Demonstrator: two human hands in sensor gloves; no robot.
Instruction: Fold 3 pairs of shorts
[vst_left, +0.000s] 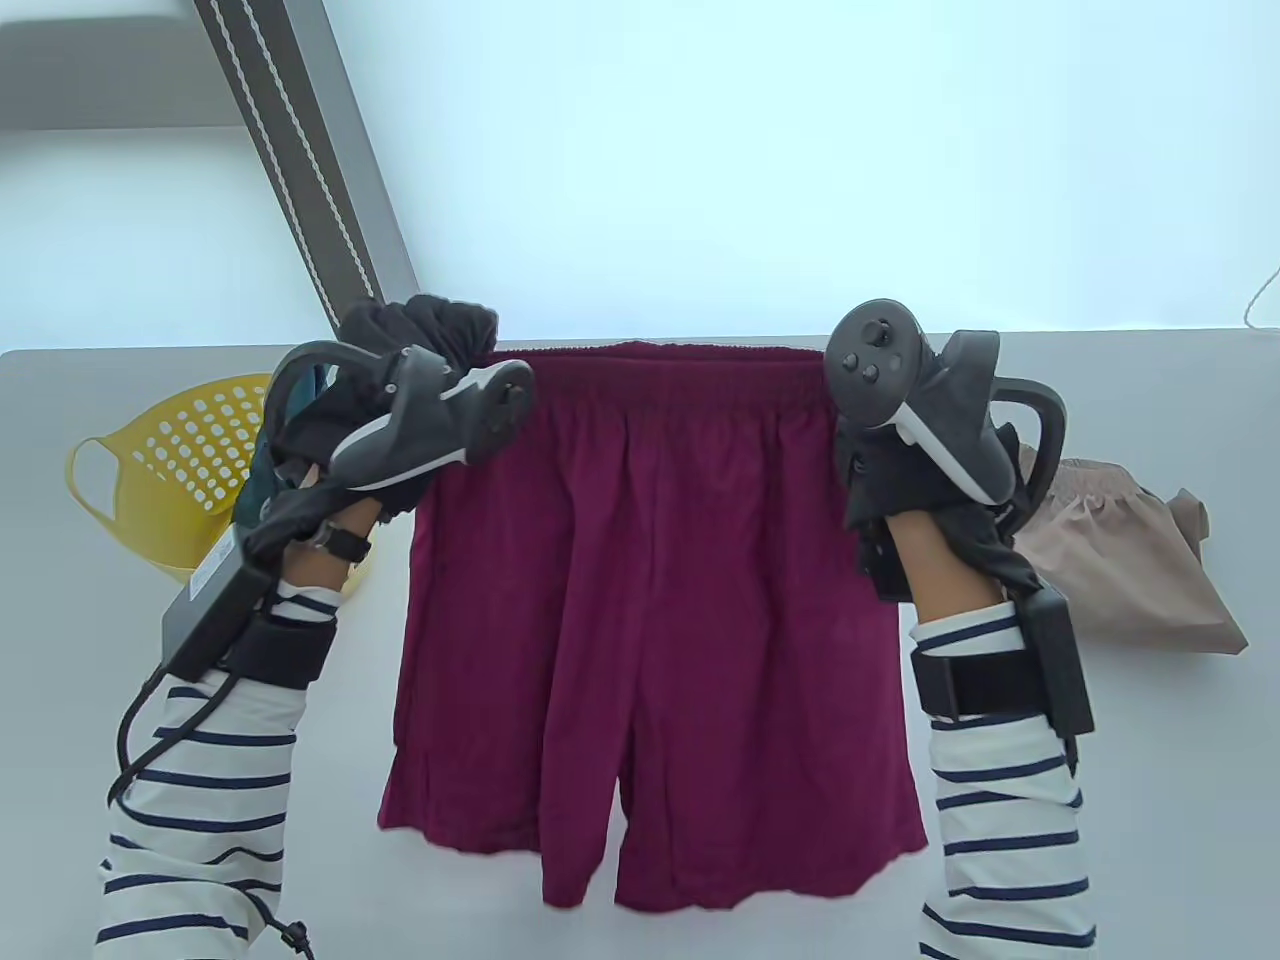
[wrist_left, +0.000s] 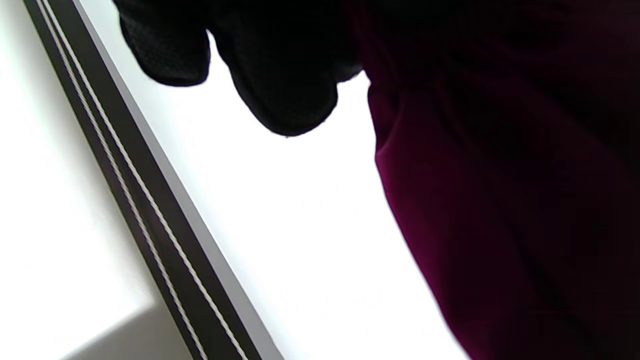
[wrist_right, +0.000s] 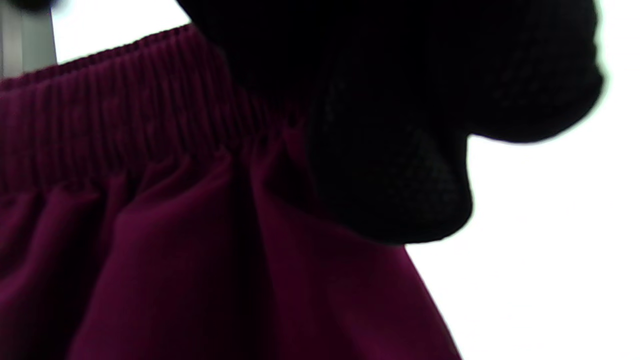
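While hung waistband-up, maroon shorts between left hand and right hand.

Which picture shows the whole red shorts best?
The table view: the maroon shorts hang full length there, waistband to both leg hems, held up by the left hand and the right hand. The left wrist view shows only one side edge; the right wrist view only a waistband corner.

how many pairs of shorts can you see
2 clearly: the maroon shorts held up by the waistband between both hands, and the beige shorts lying on the table at right. Dark cloth by the yellow basket may be a third.
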